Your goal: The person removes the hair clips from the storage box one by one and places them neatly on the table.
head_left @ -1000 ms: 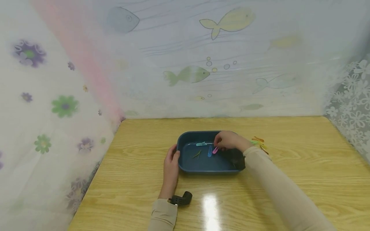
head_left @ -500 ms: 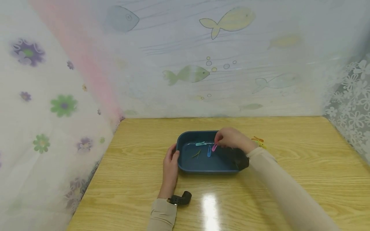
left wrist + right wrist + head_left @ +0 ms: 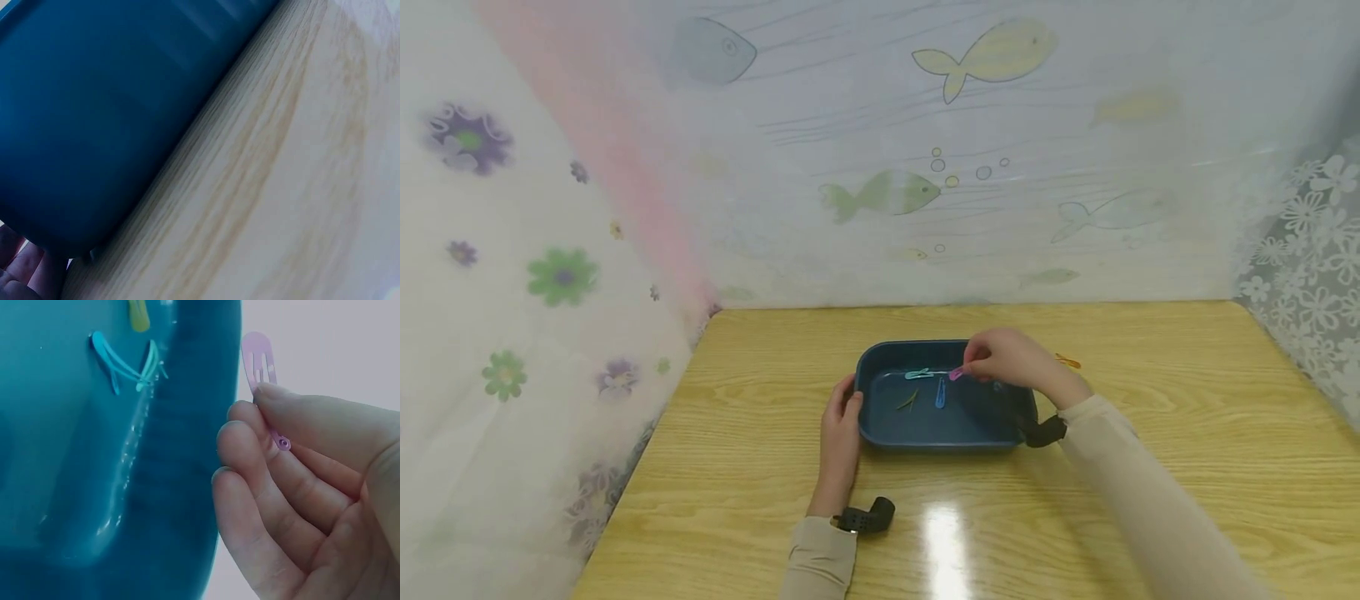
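Observation:
In the head view, my left hand (image 3: 840, 437) grips the left end of a dark blue plastic basin (image 3: 947, 448), thumb at the rim; its fingertips (image 3: 39, 269) show by the corner in the left wrist view. My right hand (image 3: 1011, 362) is above the basin's back right part. It pinches a pink snap hair clip (image 3: 257, 353) between thumb and fingertips. Lying in the basin are a light turquoise hair clip (image 3: 919, 374), a blue hair clip (image 3: 940, 393) and a yellow-green hair clip (image 3: 907, 400). The right forearm hides the basin's right end.
An orange hair clip (image 3: 1067, 361) lies on the wooden table (image 3: 737, 400), right of the basin. A curtain (image 3: 880, 258) printed with fish hangs behind the table. Each wrist carries a black camera mount (image 3: 867, 517).
My right hand has lifted the pink clip slightly upward and tilted it, and the wrist has shifted right. The left hand stays on the basin.

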{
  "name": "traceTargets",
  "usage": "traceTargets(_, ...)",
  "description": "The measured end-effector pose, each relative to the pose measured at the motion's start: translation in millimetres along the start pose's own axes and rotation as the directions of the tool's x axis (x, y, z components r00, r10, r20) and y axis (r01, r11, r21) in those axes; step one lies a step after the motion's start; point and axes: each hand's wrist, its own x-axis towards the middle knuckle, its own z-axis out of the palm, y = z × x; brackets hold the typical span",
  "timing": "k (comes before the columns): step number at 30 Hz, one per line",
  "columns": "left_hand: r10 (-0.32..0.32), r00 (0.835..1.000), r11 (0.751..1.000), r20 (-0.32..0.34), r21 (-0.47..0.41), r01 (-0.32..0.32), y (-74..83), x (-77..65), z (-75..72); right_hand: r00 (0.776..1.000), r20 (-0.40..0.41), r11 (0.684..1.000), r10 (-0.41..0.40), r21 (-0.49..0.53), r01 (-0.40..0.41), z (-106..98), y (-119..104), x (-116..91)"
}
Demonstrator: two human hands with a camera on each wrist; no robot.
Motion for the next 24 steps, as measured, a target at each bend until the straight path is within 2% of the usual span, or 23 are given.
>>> traceTargets(6, -0.023, 1.000, 1.000, 0.013, 0.002, 0.023, 26.1, -11.1, -0.7, 0.998, -0.066, 0.998, -0.007, 0.064, 0.011, 0.5, 4.9, -15.6)
traceTargets(13, -0.030, 0.999, 0.999, 0.014, -0.016, 0.030, -1.4, 2.5, -1.2, 0.987, -0.147, 0.972, 0.058, 0.235, -0.023, 4.3, 7.7, -37.2)
traceTargets(21, -0.015, 1.000, 1.000, -0.021, 0.004, 0.015, -5.0, 2.8, 1.4, 0.971, -0.229, 0.949, 0.065, 0.316, 0.011, 16.1, 13.2, -55.6)
traceTargets(24, -0.009, 1.000, 1.000, -0.026, 0.006, 0.009, -5.2, 3.0, 2.7, 0.965, -0.244, 0.924, 0.096, 0.383, 0.005, 21.4, 17.7, -62.4)
